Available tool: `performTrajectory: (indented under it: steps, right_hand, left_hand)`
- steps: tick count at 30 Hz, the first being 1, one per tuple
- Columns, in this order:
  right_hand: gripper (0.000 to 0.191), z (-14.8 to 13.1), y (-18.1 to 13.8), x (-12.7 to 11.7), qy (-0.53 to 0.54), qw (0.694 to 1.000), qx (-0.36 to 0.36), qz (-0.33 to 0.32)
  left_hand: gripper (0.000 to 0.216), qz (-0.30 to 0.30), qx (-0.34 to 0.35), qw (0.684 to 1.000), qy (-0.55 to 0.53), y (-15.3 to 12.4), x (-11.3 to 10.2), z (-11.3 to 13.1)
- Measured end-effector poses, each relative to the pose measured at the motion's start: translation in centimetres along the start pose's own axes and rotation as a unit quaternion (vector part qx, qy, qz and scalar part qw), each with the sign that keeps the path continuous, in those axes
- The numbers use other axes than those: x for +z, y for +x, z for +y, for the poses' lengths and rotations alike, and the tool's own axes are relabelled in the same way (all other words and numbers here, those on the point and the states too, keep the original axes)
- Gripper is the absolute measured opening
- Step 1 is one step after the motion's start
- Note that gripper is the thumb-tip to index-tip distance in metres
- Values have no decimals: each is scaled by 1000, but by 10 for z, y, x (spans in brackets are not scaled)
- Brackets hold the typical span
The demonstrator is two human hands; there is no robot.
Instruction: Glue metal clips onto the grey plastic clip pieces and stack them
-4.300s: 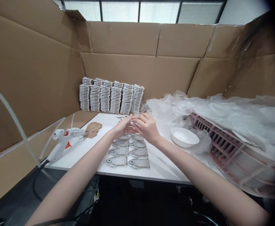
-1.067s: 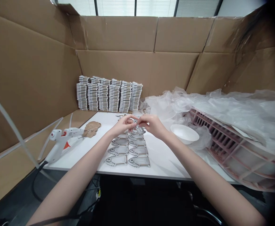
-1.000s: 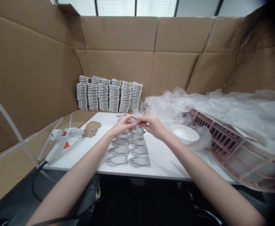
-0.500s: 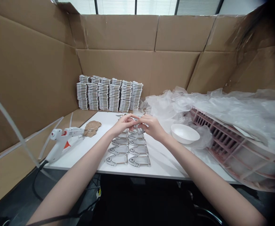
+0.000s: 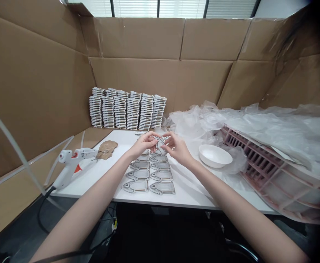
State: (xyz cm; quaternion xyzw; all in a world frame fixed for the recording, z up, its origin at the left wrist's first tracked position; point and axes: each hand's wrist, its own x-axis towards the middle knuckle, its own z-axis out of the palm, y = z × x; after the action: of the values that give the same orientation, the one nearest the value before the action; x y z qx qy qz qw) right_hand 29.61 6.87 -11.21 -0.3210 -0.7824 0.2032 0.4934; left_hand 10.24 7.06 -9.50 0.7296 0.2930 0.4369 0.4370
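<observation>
Between my two hands, above the far end of the rows, is a small grey arch-shaped frame (image 5: 160, 145). My left hand (image 5: 145, 143) grips its left edge between thumb and fingers. On the other side my right hand (image 5: 175, 146) pinches it, thumb low and fingers at the top. Two columns of similar grey frames (image 5: 162, 187) lie flat on the white table (image 5: 195, 191) below my hands. The hands partly cover the farther ones.
Stacked frames (image 5: 133, 113) stand against the cardboard wall (image 5: 138, 75). A white glue gun (image 5: 69, 166) rests at left beside a brown glue-marked scrap (image 5: 107, 149). On the right are a white bowl (image 5: 215, 156), clear plastic bags (image 5: 204, 120) and a pink basket (image 5: 269, 175).
The frame in my hands has turned, so its rounded outline now shows more plainly. My right fingers have shifted slightly along its edge.
</observation>
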Motion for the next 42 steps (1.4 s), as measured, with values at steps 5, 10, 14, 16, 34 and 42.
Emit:
performTrajectory:
  steps: [5, 10, 14, 16, 34, 42]
  right_hand:
    - [29, 0, -5, 0, 48, 998, 36, -21]
    - [31, -3, -14, 1, -30, 1000, -6, -1]
    - [31, -5, -22, 0, -133, 988, -64, 38]
    - [28, -4, -25, -6, -161, 984, -63, 38]
    - [12, 38, -32, -52, -318, 937, 31, -139]
    - [16, 38, -20, -41, -370, 917, 23, -146]
  left_hand:
    - [30, 6, -8, 999, 36, -2, 6, 5]
    - [34, 44, -5, 998, 37, -2, 10, 2]
    - [37, 66, -29, 997, 0, -2, 13, 3]
    - [37, 57, -50, 997, -16, -2, 14, 4]
    - [24, 197, -31, 977, -74, 4, 3, 13]
    - [24, 215, -30, 973, -81, 5, 1, 12]
